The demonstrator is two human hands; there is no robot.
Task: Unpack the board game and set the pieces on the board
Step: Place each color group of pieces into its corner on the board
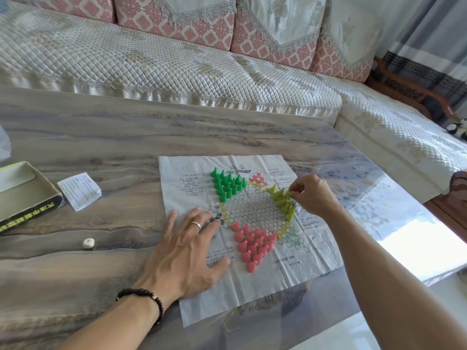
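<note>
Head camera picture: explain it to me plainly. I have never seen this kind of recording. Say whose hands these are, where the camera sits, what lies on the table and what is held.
There is no machine here. A person wears one camera on the head, looking forward and down, so both arms are their own.

On the marbled table lies a creased paper game board. Three groups of pieces stand on it: green pieces, pink pieces and yellow-green pieces.

The left hand lies flat, pressing the paper's edge. The right hand pinches a yellow-green piece in its grip at that group.

Left of the board lie a folded leaflet, the open game box and a die. A sofa stands behind.
</note>
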